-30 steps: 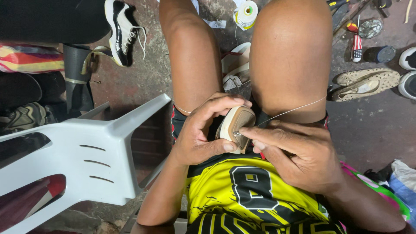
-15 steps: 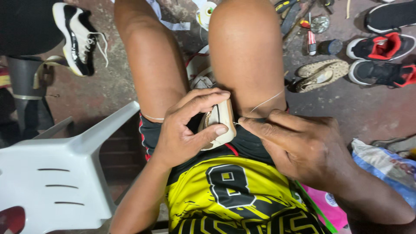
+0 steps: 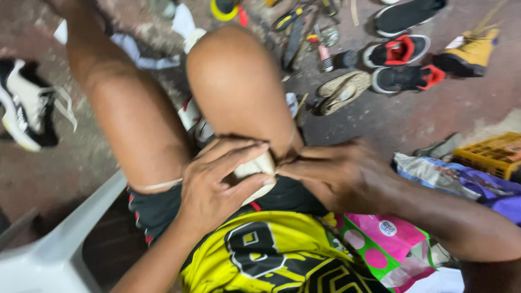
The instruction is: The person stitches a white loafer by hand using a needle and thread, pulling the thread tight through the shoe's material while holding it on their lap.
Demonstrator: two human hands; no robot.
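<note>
Item one: a pale cream, rounded shoe part (image 3: 259,172), seemingly a sole edge, though blur hides its exact kind. It sits in my lap between my thighs, wedged there so it stays put while both hands work on it.

Item two: my left hand (image 3: 217,187), closed round the pale piece, fingers curled over its top and thumb beneath, gripping it steady.

Item three: my right hand (image 3: 339,176), fingertips pinched together at the piece's right edge. I cannot tell what they pinch; nothing shows clearly between them.

Item four: a yellow and black sports jersey (image 3: 271,255), mine, directly below the work.

On the concrete floor (image 3: 380,122), within arm's reach:
- black trainers with red lining (image 3: 404,65), two, side by side
- tan worn shoe sole (image 3: 342,91), one
- mustard-yellow boot (image 3: 469,51), one
- black and white sneaker (image 3: 27,116), one, off to my left
- yellow plastic crate (image 3: 491,154), one
- white plastic chair (image 3: 59,244), one, just beside my left leg
</note>
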